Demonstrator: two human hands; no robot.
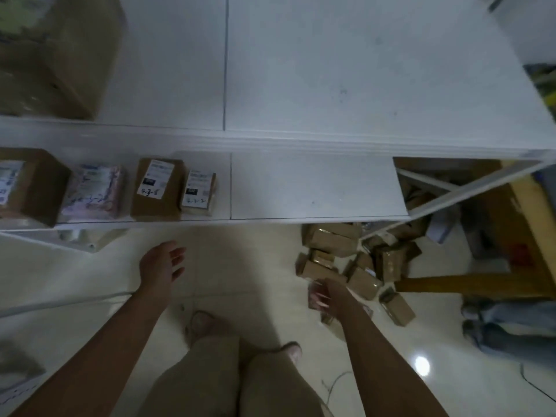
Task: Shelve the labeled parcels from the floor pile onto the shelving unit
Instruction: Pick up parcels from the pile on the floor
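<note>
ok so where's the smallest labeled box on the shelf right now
In the head view, the smallest labeled box stands on the lower shelf, left of centre, the rightmost of the four parcels, just right of a taller brown box.

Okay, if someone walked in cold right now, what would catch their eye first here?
Probably the pile of brown parcels on the floor at right, where the right hand reaches. Next, the four labeled parcels lined up on the white shelf, left end, and the left hand open and empty.

My only view comes from the head camera, looking steeply down from standing height, with the shelving unit (301, 139) filling the upper frame and the floor (240, 266) below.
</note>
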